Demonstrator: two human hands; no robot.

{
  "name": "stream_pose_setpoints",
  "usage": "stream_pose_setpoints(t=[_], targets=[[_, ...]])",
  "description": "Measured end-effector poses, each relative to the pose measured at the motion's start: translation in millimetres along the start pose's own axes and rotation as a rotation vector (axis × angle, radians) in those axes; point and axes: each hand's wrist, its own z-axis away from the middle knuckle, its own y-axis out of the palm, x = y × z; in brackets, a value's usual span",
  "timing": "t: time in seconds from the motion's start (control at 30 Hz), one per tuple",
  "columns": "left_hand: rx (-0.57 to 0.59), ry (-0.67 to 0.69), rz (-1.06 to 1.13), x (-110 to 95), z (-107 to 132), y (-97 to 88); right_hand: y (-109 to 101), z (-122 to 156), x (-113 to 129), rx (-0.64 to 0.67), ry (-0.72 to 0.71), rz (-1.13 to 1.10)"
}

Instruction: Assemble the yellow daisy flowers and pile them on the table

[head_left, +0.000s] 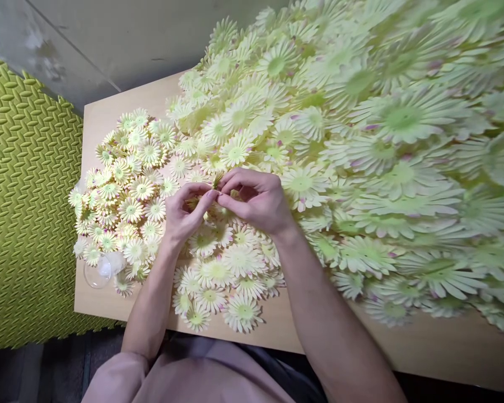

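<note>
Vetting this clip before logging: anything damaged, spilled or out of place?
The wall has a pale, blotchy patch at upper left, unlike the plainer grey around it. Flower heads at right look smeared, probably lens stretch or blur. The clear container near the table's left edge might be tipped; I can't tell. No spill visible.

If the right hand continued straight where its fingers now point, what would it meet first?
Most likely the bare left hand, whose fingertips lie directly ahead of the right hand, beside a small yellow-green flower piece. Any gap between the hands is unclear in depth.
</note>
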Motion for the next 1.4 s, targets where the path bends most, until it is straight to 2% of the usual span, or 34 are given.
stream_pose_setpoints(t=[0.13,0.5,0.73,0.93,1.17,1.27,1.4], targets=[[-0.020,0.031,-0.025,1,0,0.4,1,-1,2,-0.012,0.005,-0.007],[0.025,-0.054,-0.002,-1,4,1.9,1,-1,1,-0.007,0.003,0.038],[-0.011,-0.058,-0.002,-2,2,2.0,1,-1,1,0.000,-0.005,0.023],[-0.047,-0.132,0.174,1,-2,-3.5,-2,-1,1,-0.054,0.055,-0.077],[-0.025,-0.225,0.286,0,1,1.8,8,-2,-1,-0.281,0.006,-0.045],[-0.029,-0.245,0.317,3,1,-1.8,5,-3,-6,-0.363,-0.015,-0.047],[-0.237,-0.226,0.373,9,-2,-12.2,-14,-7,-15,-0.680,-0.023,-0.063]])
